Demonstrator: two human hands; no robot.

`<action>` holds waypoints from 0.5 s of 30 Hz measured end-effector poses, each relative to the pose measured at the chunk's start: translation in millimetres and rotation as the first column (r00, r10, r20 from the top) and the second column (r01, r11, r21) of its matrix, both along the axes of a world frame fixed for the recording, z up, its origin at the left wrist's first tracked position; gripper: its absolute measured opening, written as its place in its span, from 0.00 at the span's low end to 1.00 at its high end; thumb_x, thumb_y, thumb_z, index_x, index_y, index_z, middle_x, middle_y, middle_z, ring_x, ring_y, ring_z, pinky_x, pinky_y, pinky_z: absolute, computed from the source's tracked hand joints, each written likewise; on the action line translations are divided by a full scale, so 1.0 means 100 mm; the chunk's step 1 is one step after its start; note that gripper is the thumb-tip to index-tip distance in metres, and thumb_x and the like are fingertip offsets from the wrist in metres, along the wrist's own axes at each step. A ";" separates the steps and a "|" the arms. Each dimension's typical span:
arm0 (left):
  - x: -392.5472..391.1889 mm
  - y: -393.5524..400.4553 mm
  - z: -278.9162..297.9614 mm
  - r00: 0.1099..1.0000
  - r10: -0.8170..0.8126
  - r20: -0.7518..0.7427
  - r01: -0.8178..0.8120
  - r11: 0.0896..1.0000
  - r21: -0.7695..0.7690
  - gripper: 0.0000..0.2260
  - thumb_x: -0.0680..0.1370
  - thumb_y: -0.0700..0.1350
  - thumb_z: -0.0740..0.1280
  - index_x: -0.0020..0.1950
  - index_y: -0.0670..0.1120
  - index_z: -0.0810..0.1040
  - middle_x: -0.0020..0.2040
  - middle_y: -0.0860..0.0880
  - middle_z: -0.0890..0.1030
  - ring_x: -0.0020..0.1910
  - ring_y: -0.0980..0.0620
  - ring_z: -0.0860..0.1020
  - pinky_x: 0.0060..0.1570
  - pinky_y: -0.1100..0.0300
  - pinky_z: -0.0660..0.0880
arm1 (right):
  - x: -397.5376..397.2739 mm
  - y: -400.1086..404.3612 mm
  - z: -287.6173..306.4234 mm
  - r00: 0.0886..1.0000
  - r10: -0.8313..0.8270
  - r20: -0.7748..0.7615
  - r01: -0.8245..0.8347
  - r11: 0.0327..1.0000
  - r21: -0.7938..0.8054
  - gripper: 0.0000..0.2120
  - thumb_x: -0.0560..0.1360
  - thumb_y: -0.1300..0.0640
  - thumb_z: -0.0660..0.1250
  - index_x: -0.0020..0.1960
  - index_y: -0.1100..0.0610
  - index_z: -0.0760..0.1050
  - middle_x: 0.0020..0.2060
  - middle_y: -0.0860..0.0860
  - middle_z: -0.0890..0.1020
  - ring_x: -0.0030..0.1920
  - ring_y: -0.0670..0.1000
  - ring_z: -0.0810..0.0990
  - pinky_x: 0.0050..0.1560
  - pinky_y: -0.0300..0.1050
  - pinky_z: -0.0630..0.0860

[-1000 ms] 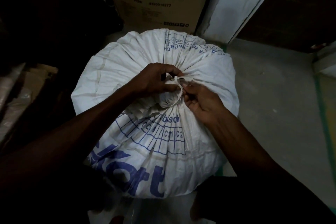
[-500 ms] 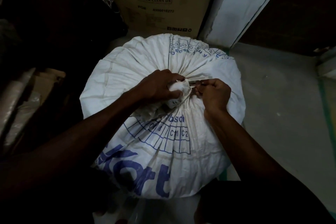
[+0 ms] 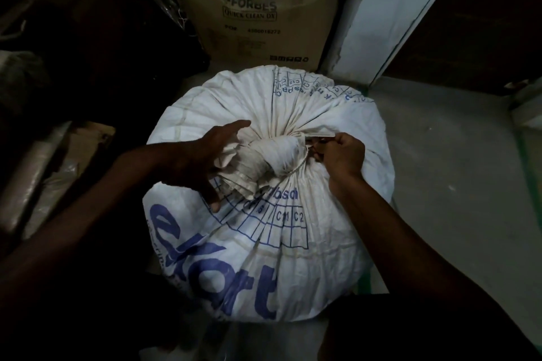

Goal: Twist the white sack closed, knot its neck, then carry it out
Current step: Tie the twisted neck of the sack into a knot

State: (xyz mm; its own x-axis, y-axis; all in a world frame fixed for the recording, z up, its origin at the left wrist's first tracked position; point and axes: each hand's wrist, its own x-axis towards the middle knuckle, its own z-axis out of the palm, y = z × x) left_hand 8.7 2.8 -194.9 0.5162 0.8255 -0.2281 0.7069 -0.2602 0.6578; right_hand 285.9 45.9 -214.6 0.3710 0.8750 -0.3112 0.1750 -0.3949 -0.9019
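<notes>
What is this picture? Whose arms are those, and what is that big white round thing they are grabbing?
The camera sits on a person's head and looks down, so you see that person's own two arms. There is no machine here. The big white thing is a full sack with blue letters, standing on the floor. Its top has been gathered and twisted into a bunched neck. The left hand is open, with fingers spread beside the neck. The right hand is closed in a fist at the neck's other side, seemingly pinching a thin tie or fold there; it is too dark to tell which. Behind the sack stands a cardboard box and a pale wall.
</notes>
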 end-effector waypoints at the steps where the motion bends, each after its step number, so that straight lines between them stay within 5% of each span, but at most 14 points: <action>1: 0.01 -0.05 0.06 0.999 -0.036 -0.029 0.035 0.998 -0.055 0.65 0.48 0.60 0.84 0.74 0.67 0.47 0.70 0.55 0.60 0.67 0.65 0.66 0.58 0.67 0.71 | 0.00 0.01 0.00 1.000 -0.003 0.001 0.003 1.000 -0.001 0.10 0.68 0.72 0.69 0.34 0.58 0.79 0.33 0.60 0.84 0.32 0.56 0.81 0.37 0.55 0.80; 3: 0.01 -0.03 0.11 0.998 -0.040 -0.050 0.041 0.999 0.017 0.56 0.60 0.49 0.84 0.75 0.69 0.50 0.69 0.56 0.65 0.66 0.56 0.70 0.59 0.56 0.76 | 0.00 0.02 -0.04 1.000 -0.006 -0.007 0.006 1.000 0.000 0.08 0.69 0.71 0.68 0.36 0.61 0.80 0.33 0.60 0.84 0.32 0.56 0.81 0.38 0.55 0.80; 5: 0.02 0.01 0.21 0.998 -0.066 -0.019 0.068 0.976 0.205 0.40 0.67 0.54 0.79 0.74 0.63 0.63 0.64 0.55 0.74 0.62 0.54 0.76 0.57 0.49 0.77 | 0.01 0.03 -0.04 1.000 -0.015 -0.019 0.015 1.000 0.000 0.06 0.69 0.72 0.67 0.39 0.63 0.81 0.35 0.61 0.84 0.34 0.58 0.82 0.40 0.58 0.82; 8: 0.19 -0.01 0.46 0.995 0.009 0.096 -0.043 0.933 0.358 0.26 0.68 0.60 0.74 0.65 0.58 0.75 0.57 0.56 0.81 0.56 0.56 0.80 0.55 0.52 0.77 | 0.01 0.04 -0.05 0.999 -0.024 -0.026 0.024 1.000 -0.001 0.07 0.67 0.70 0.67 0.40 0.62 0.81 0.36 0.61 0.85 0.36 0.60 0.84 0.41 0.63 0.83; 13: 0.76 -0.08 0.76 0.951 0.292 0.100 -0.279 0.674 0.684 0.26 0.62 0.69 0.75 0.54 0.57 0.79 0.42 0.59 0.76 0.46 0.51 0.78 0.42 0.54 0.77 | 0.00 0.04 -0.12 0.999 -0.022 0.050 0.021 1.000 0.017 0.06 0.61 0.56 0.74 0.37 0.56 0.82 0.33 0.51 0.85 0.36 0.53 0.85 0.43 0.55 0.84; 15: 0.99 -0.04 0.74 0.933 0.334 0.137 -0.324 0.605 0.727 0.24 0.63 0.69 0.74 0.51 0.55 0.80 0.41 0.56 0.78 0.46 0.49 0.78 0.39 0.54 0.77 | -0.02 -0.02 0.02 0.992 0.011 0.127 -0.017 0.999 0.042 0.02 0.65 0.59 0.74 0.37 0.57 0.82 0.34 0.49 0.84 0.35 0.47 0.81 0.44 0.44 0.79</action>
